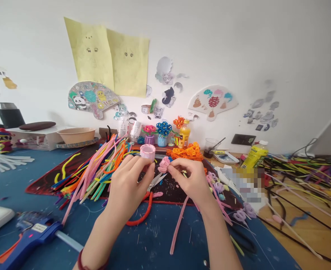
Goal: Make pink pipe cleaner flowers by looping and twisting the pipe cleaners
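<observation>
My right hand point(188, 179) pinches a pink pipe-cleaner flower point(164, 164) whose long pink stem point(179, 225) trails down toward me over the blue mat. My left hand point(128, 183) is raised beside it, fingers curled, fingertips near the flower and just under a small pink pot point(148, 152). Red-handled scissors point(150, 195) lie on the mat under my hands. A heap of mixed-colour pipe cleaners point(98, 168) lies to the left.
A blue glue gun point(30, 232) lies at the front left. Orange pipe-cleaner flowers point(186, 152), small flower pots point(162, 135), a juice bottle point(184, 135) and a yellow bottle point(254, 153) stand at the back. Black and yellow pipe cleaners point(303, 172) cover the wooden table at right.
</observation>
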Demonstrator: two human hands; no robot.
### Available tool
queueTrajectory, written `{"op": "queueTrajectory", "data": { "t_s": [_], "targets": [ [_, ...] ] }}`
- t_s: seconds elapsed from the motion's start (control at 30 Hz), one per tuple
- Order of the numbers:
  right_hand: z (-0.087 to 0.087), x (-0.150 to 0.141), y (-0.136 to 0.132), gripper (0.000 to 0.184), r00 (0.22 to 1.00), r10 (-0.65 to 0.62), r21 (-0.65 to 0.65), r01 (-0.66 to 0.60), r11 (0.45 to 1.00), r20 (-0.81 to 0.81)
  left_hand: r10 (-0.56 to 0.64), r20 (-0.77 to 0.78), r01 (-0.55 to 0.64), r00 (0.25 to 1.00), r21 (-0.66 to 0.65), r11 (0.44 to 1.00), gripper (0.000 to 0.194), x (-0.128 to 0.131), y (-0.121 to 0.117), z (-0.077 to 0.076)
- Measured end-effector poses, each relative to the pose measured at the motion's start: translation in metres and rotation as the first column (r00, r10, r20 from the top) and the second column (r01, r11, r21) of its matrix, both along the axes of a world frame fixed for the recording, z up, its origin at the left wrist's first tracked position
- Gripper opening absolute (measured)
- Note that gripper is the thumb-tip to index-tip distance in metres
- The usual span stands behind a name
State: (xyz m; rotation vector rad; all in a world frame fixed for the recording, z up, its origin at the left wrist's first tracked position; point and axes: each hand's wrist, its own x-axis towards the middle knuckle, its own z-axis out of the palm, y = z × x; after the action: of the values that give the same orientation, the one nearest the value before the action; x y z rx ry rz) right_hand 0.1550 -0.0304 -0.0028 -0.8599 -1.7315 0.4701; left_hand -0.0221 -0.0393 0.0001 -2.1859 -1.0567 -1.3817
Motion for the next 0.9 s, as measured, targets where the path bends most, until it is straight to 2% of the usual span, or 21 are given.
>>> {"op": "queueTrajectory", "data": {
  "t_s": [0.07, 0.17, 0.3, 0.4, 0.5, 0.6, 0.77, 0.9],
  "targets": [
    [-0.001, 0.001, 0.001, 0.018, 0.996, 0.038, -0.053, -0.042, 0.998, -0.076, -0.055, 0.035, 0.057, 0.998, -0.064, 0.996, 0.009, -0.002, 0.0, 0.0],
    [-0.003, 0.002, 0.003, 0.018, 0.987, 0.097, -0.127, -0.113, 0.985, -0.129, -0.112, -0.027, 0.108, 0.993, -0.117, 0.987, 0.007, -0.003, 0.001, -0.003],
    [-0.004, 0.001, 0.005, 0.02, 0.982, 0.167, -0.197, -0.182, 0.963, -0.089, -0.154, -0.072, 0.142, 0.986, -0.142, 0.98, 0.013, -0.001, 0.003, -0.007],
    [-0.002, 0.001, 0.004, 0.02, 0.986, 0.167, -0.178, -0.163, 0.971, 0.01, -0.212, 0.024, 0.212, 0.977, -0.247, 0.946, 0.015, 0.0, 0.001, -0.005],
    [0.0, 0.001, 0.003, 0.02, 0.984, 0.156, -0.151, -0.141, 0.978, 0.091, -0.249, 0.141, 0.285, 0.958, -0.397, 0.872, 0.014, 0.001, -0.002, -0.001],
    [0.001, 0.002, 0.001, 0.02, 0.982, 0.148, -0.132, -0.133, 0.982, 0.116, -0.27, 0.19, 0.329, 0.944, -0.472, 0.818, 0.014, 0.0, -0.004, 0.003],
    [0.003, 0.002, -0.001, 0.021, 0.983, 0.144, -0.128, -0.13, 0.983, 0.11, -0.268, 0.233, 0.352, 0.935, -0.504, 0.789, 0.015, -0.001, -0.004, 0.005],
    [0.002, 0.003, 0.0, 0.02, 0.983, 0.124, -0.11, -0.109, 0.988, 0.138, -0.245, 0.214, 0.321, 0.946, -0.505, 0.801, 0.017, -0.001, -0.004, 0.004]
  ]
}}
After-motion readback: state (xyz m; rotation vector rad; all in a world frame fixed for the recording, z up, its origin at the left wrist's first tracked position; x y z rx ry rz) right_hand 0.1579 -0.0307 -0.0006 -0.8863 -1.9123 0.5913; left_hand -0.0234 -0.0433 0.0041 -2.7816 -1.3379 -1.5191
